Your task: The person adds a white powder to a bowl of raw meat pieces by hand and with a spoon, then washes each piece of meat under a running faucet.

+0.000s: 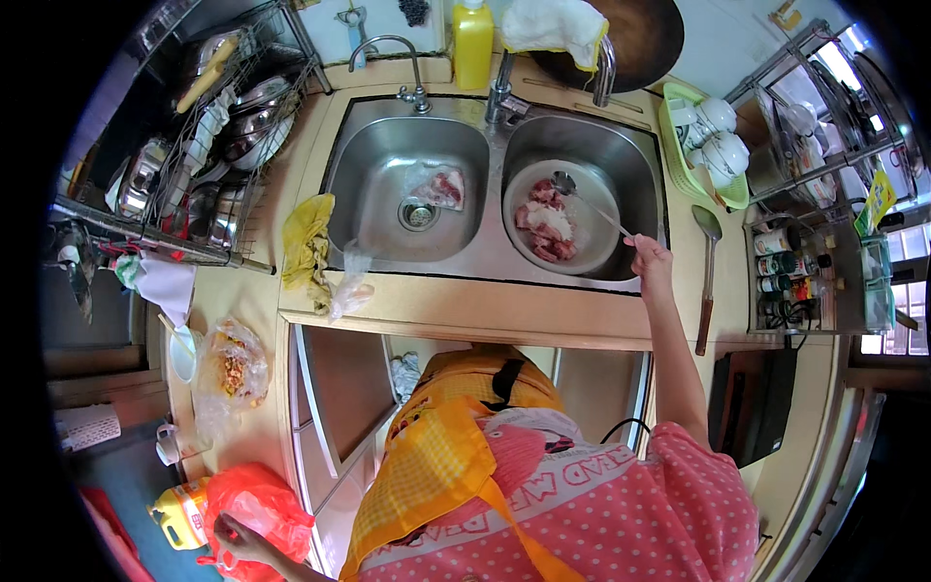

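Observation:
My right hand [650,266] grips the handle end of a metal spoon [564,183]. The spoon's bowl end is over a white basin [598,247] in the right sink. Inside the basin lie pieces of raw meat [554,251], with a white powdery heap [547,218] on top. My left hand [244,542] is low at the left, over a red plastic bag [254,489]. Its fingers look curled; whether they grip the bag cannot be made out. In the left sink [371,218], a clear bag of raw meat [440,187] rests by the drain.
A faucet [499,102] with a white cloth [556,29] over it stands behind the sinks. Right of them are a green basket of bowls [709,145] and a spatula [707,276]. A yellow cloth [307,244] lies left. A cabinet door [349,385] hangs open below the counter.

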Demonstrator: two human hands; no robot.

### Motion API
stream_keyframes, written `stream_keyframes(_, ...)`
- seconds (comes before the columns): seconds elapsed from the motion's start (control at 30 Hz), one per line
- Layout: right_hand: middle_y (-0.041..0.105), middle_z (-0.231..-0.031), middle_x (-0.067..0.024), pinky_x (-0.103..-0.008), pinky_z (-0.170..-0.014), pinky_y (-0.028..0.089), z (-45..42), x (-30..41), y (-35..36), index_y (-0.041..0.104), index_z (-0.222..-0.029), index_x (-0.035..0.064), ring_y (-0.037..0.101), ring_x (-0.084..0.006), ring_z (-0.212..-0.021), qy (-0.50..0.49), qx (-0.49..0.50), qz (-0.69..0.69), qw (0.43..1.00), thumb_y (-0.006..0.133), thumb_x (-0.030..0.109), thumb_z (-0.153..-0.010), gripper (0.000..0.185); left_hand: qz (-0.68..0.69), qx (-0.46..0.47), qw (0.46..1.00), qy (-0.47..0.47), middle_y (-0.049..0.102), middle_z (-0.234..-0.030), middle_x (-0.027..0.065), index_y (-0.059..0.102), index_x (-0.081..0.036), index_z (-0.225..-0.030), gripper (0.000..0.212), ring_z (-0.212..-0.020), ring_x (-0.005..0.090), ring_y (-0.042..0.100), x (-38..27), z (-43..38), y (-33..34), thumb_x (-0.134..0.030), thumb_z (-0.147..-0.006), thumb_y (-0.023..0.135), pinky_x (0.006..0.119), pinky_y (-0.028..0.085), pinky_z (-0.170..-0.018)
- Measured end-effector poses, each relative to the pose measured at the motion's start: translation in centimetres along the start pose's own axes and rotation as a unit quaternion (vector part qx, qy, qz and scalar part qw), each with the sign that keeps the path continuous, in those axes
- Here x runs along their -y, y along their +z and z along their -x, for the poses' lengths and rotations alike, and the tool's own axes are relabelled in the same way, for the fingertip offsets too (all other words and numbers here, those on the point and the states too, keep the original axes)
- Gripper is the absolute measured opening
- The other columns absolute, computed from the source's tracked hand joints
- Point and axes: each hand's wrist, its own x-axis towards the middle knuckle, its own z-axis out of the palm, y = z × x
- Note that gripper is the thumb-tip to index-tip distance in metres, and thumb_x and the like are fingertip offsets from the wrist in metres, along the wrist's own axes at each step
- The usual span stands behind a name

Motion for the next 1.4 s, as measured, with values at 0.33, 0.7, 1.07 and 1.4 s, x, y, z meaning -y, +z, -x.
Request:
stream_keyframes(0.33, 0.043, -0.054, 0.0036, -0.0204, -0.043, 0.026, 2.5, 0.0, -2.6, 0.063, -0.086, -0.0023, 0.033, -0.0049, -0.046, -0.047, -0.088, 0.005, 0.995, 0.055, 0.021, -0.090, 0.025, 0.058, -0.024, 0.998, 0.029, 0.063, -0.082, 0.0090, 0.061, 0.000, -0.090, 0.021, -0.071, 0.0167, 0.058, 1.0, -0.1, 0.2, -0.021, -0.087, 0.062, 0.028, 0.049, -0.065)
stream_keyframes(0.7, 0.056, -0.079, -0.0080, -0.0283, -0.061, 0.044, 4.1, -7.9, -17.6, 0.060, -0.103, -0.0029, 0.053, -0.0157, -0.071, -0.196, -0.418, 0.088, 0.883, 0.050, 0.001, -0.087, 0.019, 0.017, -0.035, 0.999, -0.017, 0.062, -0.077, 0.0103, 0.061, -0.006, -0.086, 0.014, -0.068, 0.0237, 0.058, -5.0, -0.3, 0.6, -0.020, -0.084, 0.063, 0.034, 0.050, -0.064)
stream_keyframes(1.07, 0.064, -0.091, -0.0137, -0.0449, -0.070, 0.051, 5.2, -9.5, -17.2, 0.064, -0.105, 0.0139, 0.062, -0.0342, -0.083, -0.106, -0.304, 0.687, 0.651, 0.050, 0.027, -0.086, 0.027, 0.039, -0.040, 0.997, -0.045, 0.064, -0.086, 0.0086, 0.062, 0.001, -0.093, 0.021, -0.075, 0.0165, 0.058, -1.9, 0.8, 0.2, -0.017, -0.084, 0.065, 0.029, 0.049, -0.069)
stream_keyframes(1.4, 0.055, -0.093, -0.0145, -0.0335, -0.069, 0.045, 4.9, -5.0, 10.4, 0.057, -0.111, 0.0015, 0.053, -0.0252, -0.080, -0.426, 0.082, 0.402, 0.807, 0.051, 0.004, -0.086, 0.026, -0.032, 0.025, 0.999, 0.004, 0.057, -0.084, 0.0110, 0.061, -0.004, -0.085, 0.013, -0.080, 0.0256, 0.054, -5.5, 2.3, -4.5, -0.008, -0.074, 0.066, 0.035, 0.040, -0.072)
